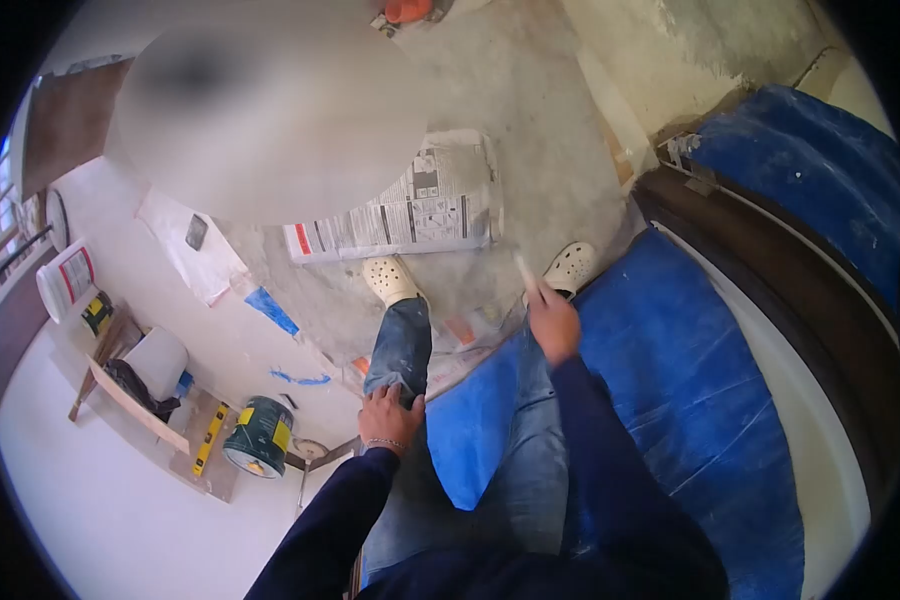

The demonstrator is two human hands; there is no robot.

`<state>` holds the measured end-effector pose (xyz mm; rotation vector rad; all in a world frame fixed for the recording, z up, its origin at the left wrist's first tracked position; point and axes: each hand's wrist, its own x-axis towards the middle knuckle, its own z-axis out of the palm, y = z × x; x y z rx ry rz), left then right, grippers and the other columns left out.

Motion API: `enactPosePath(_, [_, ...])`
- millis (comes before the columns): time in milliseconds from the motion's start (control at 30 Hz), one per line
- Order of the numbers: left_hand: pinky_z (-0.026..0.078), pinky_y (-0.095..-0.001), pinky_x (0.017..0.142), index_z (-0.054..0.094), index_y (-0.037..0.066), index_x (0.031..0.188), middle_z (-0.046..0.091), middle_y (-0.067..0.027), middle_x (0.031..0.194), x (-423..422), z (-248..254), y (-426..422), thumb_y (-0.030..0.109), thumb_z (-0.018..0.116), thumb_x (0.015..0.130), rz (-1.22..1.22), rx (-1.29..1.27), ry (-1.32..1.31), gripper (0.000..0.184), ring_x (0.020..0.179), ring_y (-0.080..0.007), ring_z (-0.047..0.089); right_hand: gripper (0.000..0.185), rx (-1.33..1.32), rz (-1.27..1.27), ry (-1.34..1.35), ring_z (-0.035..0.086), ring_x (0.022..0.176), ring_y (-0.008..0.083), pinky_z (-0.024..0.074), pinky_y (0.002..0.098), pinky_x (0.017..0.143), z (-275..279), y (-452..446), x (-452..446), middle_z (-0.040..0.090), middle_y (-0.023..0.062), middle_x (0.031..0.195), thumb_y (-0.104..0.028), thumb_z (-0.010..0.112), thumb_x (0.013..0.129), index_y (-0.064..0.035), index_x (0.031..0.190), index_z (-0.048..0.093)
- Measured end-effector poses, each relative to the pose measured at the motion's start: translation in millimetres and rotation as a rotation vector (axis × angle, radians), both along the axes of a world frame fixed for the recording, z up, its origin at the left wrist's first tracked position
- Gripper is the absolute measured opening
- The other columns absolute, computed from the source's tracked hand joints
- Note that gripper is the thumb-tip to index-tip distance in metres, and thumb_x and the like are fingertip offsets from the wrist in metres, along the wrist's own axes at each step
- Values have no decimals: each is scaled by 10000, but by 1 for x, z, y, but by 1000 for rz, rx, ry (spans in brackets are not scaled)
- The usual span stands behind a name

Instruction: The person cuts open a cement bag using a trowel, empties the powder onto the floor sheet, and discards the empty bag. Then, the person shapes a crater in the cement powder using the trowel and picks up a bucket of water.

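Note:
My left hand [388, 415] rests on the knee of my jeans [402, 345], its fingers spread over the denim. My right hand [553, 322] is closed around a slim, pale, stick-like tool [525, 268], held above the floor near my right shoe. The tool's kind is not clear. In front of my feet lies a white printed bag [435, 215], and a large blurred patch hides its far left part. I wear cream clogs [390, 280], dusty on top.
Blue sheeting [670, 370] spreads under and right of my legs, beside a dark curved edge [790, 280]. At left are a green bucket [258, 437], a yellow level [210, 440], a wooden tray [135, 405] and a white tub [67, 280]. Dusty floor [530, 110] extends ahead.

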<state>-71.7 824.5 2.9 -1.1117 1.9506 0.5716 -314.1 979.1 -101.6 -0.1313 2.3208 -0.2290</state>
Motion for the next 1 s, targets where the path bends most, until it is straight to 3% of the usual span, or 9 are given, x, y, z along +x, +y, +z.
enactPosePath(100, [491,-429,828,639,94,1062,617,-130,1097,10,-2,1,473,633,759,4,99,-60,485,1018,-321,580,434,168,-109,16,607,880,411,475,492,768,-89,-54,-3,643,215,945,-473,398,908,-222,1230,543])
enactPosePath(200, [489,-431,836,630,94,1076,611,-142,1116,14,8,8,476,637,757,-7,35,-15,498,1034,-334,576,393,20,-25,40,605,887,410,478,479,779,-94,-31,-31,642,221,934,-426,436,902,-225,1217,560])
enactPosePath(233, [487,-430,843,631,94,1076,609,-145,1124,10,0,1,474,637,757,-20,6,1,497,1041,-336,574,377,-82,-6,22,607,885,399,485,472,745,-79,-26,-47,640,213,942,-363,477,888,-132,1162,597])
enactPosePath(300, [483,-422,860,643,91,1072,606,-143,1135,15,16,5,471,641,755,16,33,8,495,1056,-331,567,386,-184,60,3,608,886,398,486,458,751,-44,-7,-64,642,213,941,-360,513,880,-101,1150,610])
enactPosePath(533, [472,-419,872,646,91,1083,607,-132,1133,6,9,-3,462,643,761,50,52,-8,492,1062,-325,562,410,-195,-25,-23,621,847,376,497,423,720,95,45,-28,645,217,907,-389,542,877,-118,1178,608])
enactPosePath(633, [478,-414,864,665,91,1068,618,-130,1133,17,1,-1,482,662,740,41,13,28,510,1032,-331,577,393,-118,-39,-99,615,845,396,494,445,725,58,20,-11,646,221,901,-386,509,890,-165,1204,592])
enactPosePath(733, [473,-432,878,642,91,1101,598,-136,1165,27,8,13,474,638,763,17,48,-3,511,1075,-332,561,390,92,66,-19,605,838,418,479,488,740,-73,-27,-10,644,218,890,-372,452,897,-192,1224,566])
enactPosePath(800, [474,-434,883,642,91,1099,594,-152,1169,21,-1,-1,474,638,763,29,56,33,510,1080,-337,560,395,48,18,55,599,825,426,470,501,743,-116,-71,-17,642,215,895,-370,432,899,-186,1223,563])
enactPosePath(1000, [478,-415,879,647,91,1097,603,-144,1158,16,11,-1,473,640,759,42,61,-24,510,1073,-330,564,376,-111,26,-27,607,878,404,483,467,763,-39,-10,-56,642,220,927,-355,507,877,-137,1165,612])
